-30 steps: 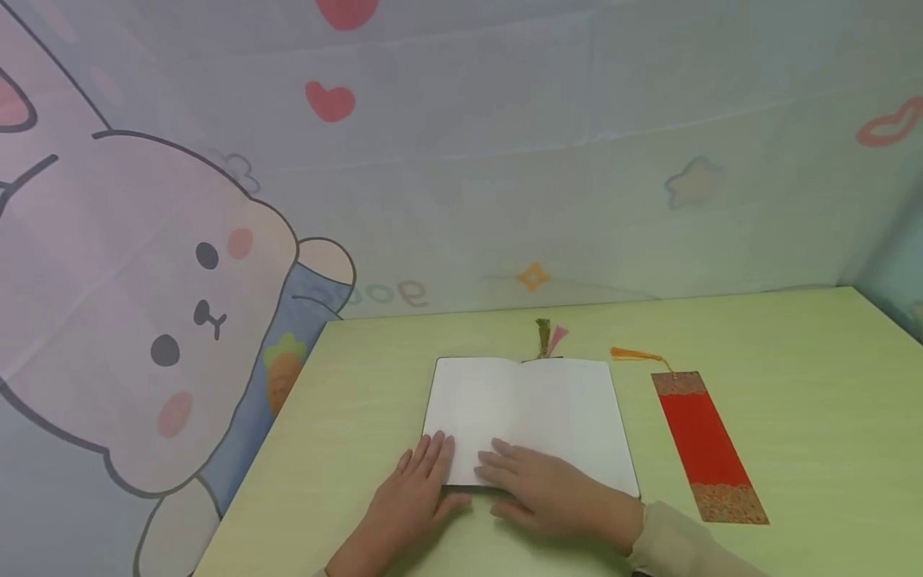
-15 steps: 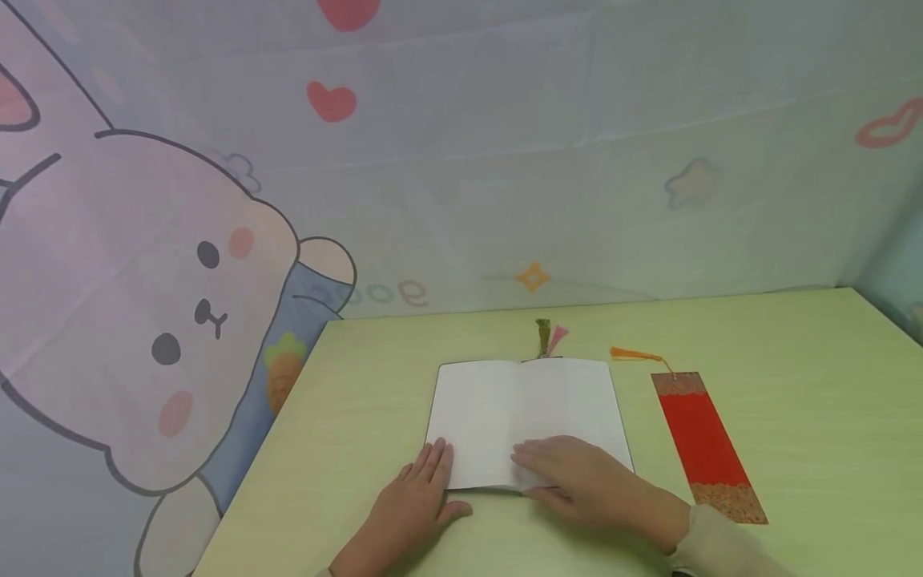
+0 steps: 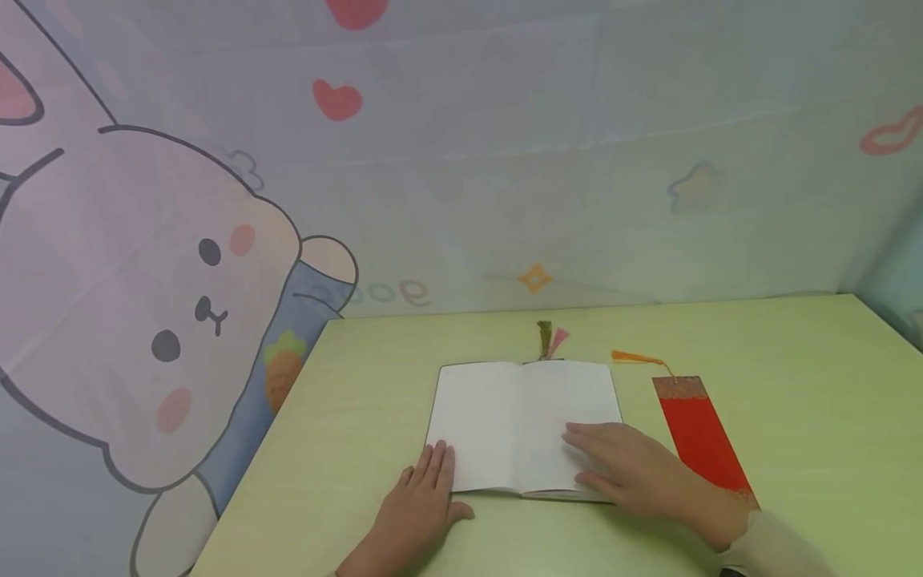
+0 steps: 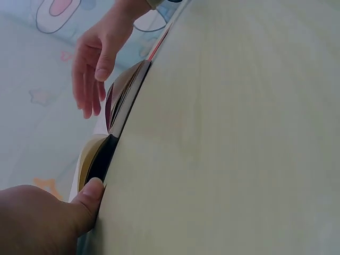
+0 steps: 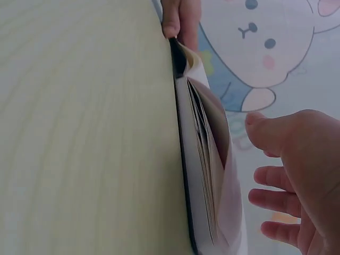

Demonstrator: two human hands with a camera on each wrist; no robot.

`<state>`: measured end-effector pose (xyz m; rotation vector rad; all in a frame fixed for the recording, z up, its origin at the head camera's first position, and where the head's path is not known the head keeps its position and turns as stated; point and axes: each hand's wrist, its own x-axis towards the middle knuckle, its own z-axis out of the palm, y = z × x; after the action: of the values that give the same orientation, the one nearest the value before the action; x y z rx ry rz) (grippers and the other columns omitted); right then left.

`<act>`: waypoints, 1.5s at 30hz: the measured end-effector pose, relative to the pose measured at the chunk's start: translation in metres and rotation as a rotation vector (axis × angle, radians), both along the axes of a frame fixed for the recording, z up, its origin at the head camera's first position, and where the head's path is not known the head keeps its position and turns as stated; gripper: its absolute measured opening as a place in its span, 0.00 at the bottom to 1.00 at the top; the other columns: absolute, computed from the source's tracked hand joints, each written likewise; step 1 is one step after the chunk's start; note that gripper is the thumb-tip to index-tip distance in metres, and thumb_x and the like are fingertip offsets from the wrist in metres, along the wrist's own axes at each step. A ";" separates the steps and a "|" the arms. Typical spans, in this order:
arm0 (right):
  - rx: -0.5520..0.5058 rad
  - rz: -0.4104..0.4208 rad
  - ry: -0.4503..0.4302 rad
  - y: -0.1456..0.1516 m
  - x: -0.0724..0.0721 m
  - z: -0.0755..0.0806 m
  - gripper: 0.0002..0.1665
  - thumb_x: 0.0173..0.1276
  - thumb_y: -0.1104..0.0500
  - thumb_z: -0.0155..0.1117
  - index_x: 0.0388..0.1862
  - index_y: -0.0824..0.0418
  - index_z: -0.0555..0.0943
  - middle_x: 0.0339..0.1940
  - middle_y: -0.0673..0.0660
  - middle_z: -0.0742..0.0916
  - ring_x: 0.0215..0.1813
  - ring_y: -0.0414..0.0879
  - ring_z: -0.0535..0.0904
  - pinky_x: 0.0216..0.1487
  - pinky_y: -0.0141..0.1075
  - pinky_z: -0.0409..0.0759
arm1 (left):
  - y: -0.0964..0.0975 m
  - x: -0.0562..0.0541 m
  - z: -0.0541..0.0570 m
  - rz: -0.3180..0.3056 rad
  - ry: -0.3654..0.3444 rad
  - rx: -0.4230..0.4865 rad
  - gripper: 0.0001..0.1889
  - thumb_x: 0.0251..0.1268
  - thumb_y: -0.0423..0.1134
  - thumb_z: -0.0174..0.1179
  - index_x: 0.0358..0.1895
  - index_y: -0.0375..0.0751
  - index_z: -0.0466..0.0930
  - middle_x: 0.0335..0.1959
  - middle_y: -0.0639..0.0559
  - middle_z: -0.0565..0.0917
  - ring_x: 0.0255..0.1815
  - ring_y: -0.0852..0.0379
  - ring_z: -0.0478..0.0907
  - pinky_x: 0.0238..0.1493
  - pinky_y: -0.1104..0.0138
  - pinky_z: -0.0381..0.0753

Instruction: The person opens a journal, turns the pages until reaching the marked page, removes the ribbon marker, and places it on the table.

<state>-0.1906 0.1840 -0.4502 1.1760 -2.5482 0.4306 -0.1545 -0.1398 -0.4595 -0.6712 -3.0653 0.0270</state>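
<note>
An open notebook (image 3: 479, 425) with blank white pages and a dark cover lies on the table. My left hand (image 3: 418, 509) rests at its lower left corner, fingers straight on the left page edge, thumb by the cover's bottom edge. Over the right page, my right hand (image 3: 638, 473) is spread with fingers nearly straight, held above the paper in the right wrist view. The right-hand page stack (image 5: 204, 154) bulges, with gaps between its leaves. A green tassel (image 3: 544, 338) and a pink tassel (image 3: 558, 341) stick out past the notebook's top edge.
To the right lies a red bookmark (image 3: 703, 441) with patterned ends and an orange tassel (image 3: 636, 357); my right forearm covers its lower end. The pale green table (image 3: 815, 385) ends at a curtain (image 3: 461, 200) printed with a rabbit, hearts and stars.
My right hand has moved rightward across the notebook, from the left page over the middle to the right page's outer side. The left hand has stayed at the left edge.
</note>
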 end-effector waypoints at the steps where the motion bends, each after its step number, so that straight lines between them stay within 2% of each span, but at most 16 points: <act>1: 0.007 -0.009 -0.007 0.003 0.000 0.000 0.31 0.64 0.47 0.62 0.61 0.61 0.74 0.60 0.55 0.78 0.59 0.49 0.73 0.55 0.46 0.73 | 0.000 0.000 0.000 0.003 -0.004 -0.004 0.42 0.66 0.63 0.41 0.69 0.28 0.55 0.69 0.36 0.59 0.70 0.42 0.54 0.60 0.49 0.65; 8: -0.031 -0.042 0.009 0.028 -0.001 -0.006 0.35 0.59 0.44 0.66 0.61 0.61 0.74 0.60 0.56 0.78 0.58 0.51 0.73 0.53 0.46 0.73 | 0.004 0.000 0.002 0.028 -0.037 0.014 0.43 0.65 0.64 0.42 0.69 0.29 0.55 0.70 0.37 0.58 0.71 0.43 0.53 0.61 0.49 0.64; 12: -0.030 -0.044 -0.010 0.037 -0.001 -0.006 0.38 0.59 0.41 0.64 0.62 0.62 0.73 0.61 0.57 0.77 0.59 0.52 0.73 0.53 0.47 0.73 | 0.004 -0.001 0.002 0.038 -0.048 0.023 0.43 0.64 0.64 0.43 0.69 0.29 0.56 0.70 0.37 0.58 0.71 0.43 0.53 0.61 0.48 0.64; 17: -0.024 -0.049 -0.054 0.041 0.001 -0.005 0.41 0.58 0.38 0.64 0.62 0.63 0.72 0.62 0.57 0.76 0.61 0.53 0.71 0.53 0.47 0.73 | 0.001 -0.003 -0.001 0.016 -0.017 0.035 0.42 0.64 0.64 0.43 0.68 0.30 0.57 0.69 0.38 0.60 0.70 0.43 0.54 0.60 0.48 0.65; 21: -0.006 -0.070 -0.072 0.042 0.000 -0.007 0.44 0.56 0.37 0.65 0.63 0.64 0.71 0.63 0.59 0.75 0.62 0.54 0.70 0.54 0.47 0.72 | -0.001 -0.004 -0.001 0.010 -0.021 0.049 0.42 0.64 0.64 0.43 0.68 0.30 0.58 0.69 0.38 0.60 0.70 0.43 0.54 0.60 0.48 0.65; 31: 0.043 -0.118 -0.253 0.041 -0.001 -0.007 0.47 0.61 0.33 0.56 0.67 0.65 0.66 0.66 0.60 0.71 0.67 0.58 0.63 0.60 0.53 0.66 | -0.001 -0.002 0.003 0.009 -0.018 0.063 0.41 0.64 0.63 0.45 0.68 0.30 0.58 0.69 0.37 0.60 0.70 0.43 0.55 0.60 0.49 0.65; 34: 0.034 -0.125 -0.237 0.040 -0.002 -0.008 0.44 0.61 0.34 0.56 0.65 0.64 0.69 0.65 0.60 0.73 0.67 0.57 0.64 0.60 0.53 0.65 | -0.002 -0.001 0.004 0.006 -0.008 0.061 0.41 0.64 0.62 0.46 0.68 0.30 0.59 0.69 0.37 0.61 0.70 0.43 0.55 0.60 0.49 0.65; 45: -0.028 -0.132 -0.095 0.040 0.000 -0.007 0.38 0.60 0.40 0.63 0.61 0.63 0.74 0.62 0.58 0.76 0.64 0.53 0.69 0.59 0.51 0.66 | -0.002 -0.002 0.002 0.017 -0.015 0.054 0.41 0.65 0.62 0.45 0.68 0.30 0.58 0.69 0.37 0.60 0.70 0.43 0.55 0.60 0.49 0.64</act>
<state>-0.1905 0.2244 -0.4569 0.9926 -2.6722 0.5004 -0.1561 -0.1413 -0.4571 -0.6462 -3.0734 -0.0612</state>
